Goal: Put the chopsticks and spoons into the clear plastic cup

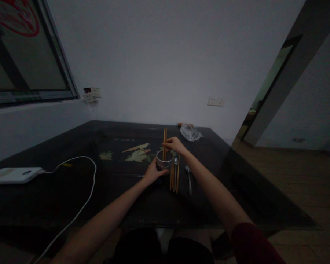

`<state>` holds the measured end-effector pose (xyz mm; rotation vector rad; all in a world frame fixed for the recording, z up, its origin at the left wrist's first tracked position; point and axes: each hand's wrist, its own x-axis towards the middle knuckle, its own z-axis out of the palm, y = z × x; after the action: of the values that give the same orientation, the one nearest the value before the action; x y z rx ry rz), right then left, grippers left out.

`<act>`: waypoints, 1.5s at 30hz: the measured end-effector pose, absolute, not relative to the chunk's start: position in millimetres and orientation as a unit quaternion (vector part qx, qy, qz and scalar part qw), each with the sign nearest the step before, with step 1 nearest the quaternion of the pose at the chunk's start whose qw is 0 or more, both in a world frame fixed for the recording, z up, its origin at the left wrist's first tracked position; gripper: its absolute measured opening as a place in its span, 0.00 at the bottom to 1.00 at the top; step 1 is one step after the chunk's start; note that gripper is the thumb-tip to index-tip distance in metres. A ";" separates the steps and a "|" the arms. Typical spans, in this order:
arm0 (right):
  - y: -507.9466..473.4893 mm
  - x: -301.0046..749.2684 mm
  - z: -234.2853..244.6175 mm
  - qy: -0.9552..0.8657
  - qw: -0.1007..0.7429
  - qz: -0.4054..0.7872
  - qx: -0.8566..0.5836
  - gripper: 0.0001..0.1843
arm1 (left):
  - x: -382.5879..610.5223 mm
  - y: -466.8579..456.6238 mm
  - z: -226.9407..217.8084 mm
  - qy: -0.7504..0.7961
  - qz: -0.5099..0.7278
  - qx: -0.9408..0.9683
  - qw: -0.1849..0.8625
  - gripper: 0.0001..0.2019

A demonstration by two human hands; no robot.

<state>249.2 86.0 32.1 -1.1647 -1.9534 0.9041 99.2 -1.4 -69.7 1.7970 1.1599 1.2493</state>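
Observation:
My left hand [153,171] is closed round the lower left side of a clear round container [165,164], which looks like a glass or plastic cup. My right hand [173,145], fingers pinched, grips a pair of wooden chopsticks [164,141] that stand nearly upright with their lower ends inside the cup. Just right of the cup, several more chopsticks [177,179] lie on the dark table, with a metal spoon [175,162] among them. A second spoon [189,179] lies apart, beneath my right forearm. The cup's bottom is too dark to make out.
The dark table [121,205] bears a painted bird pattern. A crumpled clear plastic bag [191,132] lies at the back by the wall. On the left is a white power bank-like device [15,175], its white cable [95,172] looping over the front edge.

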 end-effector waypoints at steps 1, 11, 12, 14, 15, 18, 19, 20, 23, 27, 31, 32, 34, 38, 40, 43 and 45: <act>85.5 249.0 32.3 -0.755 0.339 0.335 -0.451 0.15 | 99.1 -1.1 -70.0 0.445 0.476 0.685 0.326 0.33; 62.2 277.2 42.1 -0.735 0.417 0.251 -0.471 0.22 | 99.4 0.1 -72.3 0.451 0.484 0.678 0.320 0.34; 55.1 284.9 42.3 -0.727 0.428 0.258 -0.471 0.24 | 99.4 -0.3 -71.7 0.457 0.481 0.678 0.317 0.34; 37.9 302.7 39.7 -0.698 0.454 0.286 -0.474 0.28 | 98.8 -0.9 -70.1 0.468 0.476 0.678 0.308 0.34; 28.5 312.4 36.5 -0.685 0.466 0.302 -0.471 0.29 | 98.3 -1.0 -69.4 0.471 0.475 0.679 0.304 0.34; 3.0 340.4 18.8 -0.638 0.488 0.358 -0.475 0.28 | 95.3 0.2 -69.0 0.459 0.470 0.689 0.306 0.34; -3.3 348.4 11.1 -0.623 0.497 0.373 -0.474 0.27 | 94.1 1.1 -69.4 0.454 0.465 0.694 0.312 0.35; -8.0 355.3 3.3 -0.612 0.503 0.388 -0.471 0.26 | 93.0 2.1 -70.2 0.451 0.459 0.696 0.318 0.36; -13.8 368.7 -15.1 -0.571 0.529 0.395 -0.488 0.24 | 91.2 5.2 -73.4 0.452 0.450 0.696 0.330 0.37; -12.0 370.9 -22.0 -0.565 0.548 0.362 -0.499 0.22 | 92.2 6.2 -74.6 0.440 0.457 0.693 0.343 0.40; -9.9 368.1 -21.2 -0.591 0.536 0.332 -0.503 0.19 | 87.5 -1.9 -60.8 0.428 0.497 0.689 0.308 0.44; -9.7 368.0 -21.2 -0.596 0.532 0.326 -0.505 0.19 | 84.7 -6.0 -53.9 0.435 0.511 0.689 0.272 0.43; -9.4 368.6 -21.6 -0.602 0.527 0.313 -0.511 0.18 | 78.4 -17.0 -36.8 0.448 0.542 0.688 0.179 0.38; -9.1 369.9 -22.6 -0.612 0.520 0.296 -0.517 0.18 | 77.0 -47.6 1.7 0.466 0.552 0.688 0.071 0.20; -8.9 369.7 -22.8 -0.611 0.519 0.291 -0.521 0.17 | 86.5 -63.1 17.7 0.468 0.470 0.737 0.131 0.13; -8.9 368.8 -23.1 -0.612 0.518 0.285 -0.525 0.16 | 109.4 -77.4 31.0 0.460 0.274 0.803 0.263 0.15; -9.3 368.2 -23.2 -0.614 0.516 0.284 -0.526 0.16 | 124.7 -77.7 30.4 0.478 0.170 0.827 0.244 0.17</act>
<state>368.2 -9.3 -23.2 -1.2633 -1.4735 0.6823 124.7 -77.7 30.4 2.2576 1.3049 0.4639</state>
